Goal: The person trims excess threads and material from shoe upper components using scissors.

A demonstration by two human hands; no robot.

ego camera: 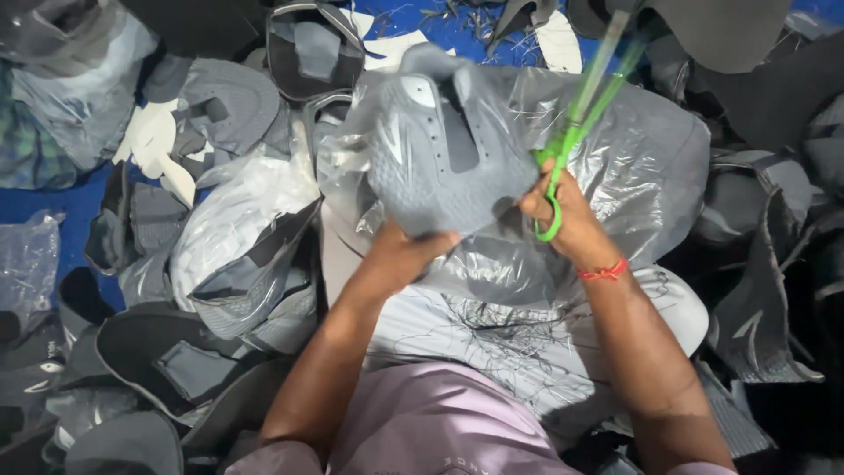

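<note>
Grey knitted shoe upper (440, 167), curved, light-trimmed

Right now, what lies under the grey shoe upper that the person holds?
Under the grey shoe upper lies a clear plastic bag on a white sheet with loose threads. What the bag holds stays hidden.

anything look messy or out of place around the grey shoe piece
Loose dark threads lie tangled over the clear plastic sheet below the grey shoe upper, between the left hand and the right hand, which holds green scissors.
</note>
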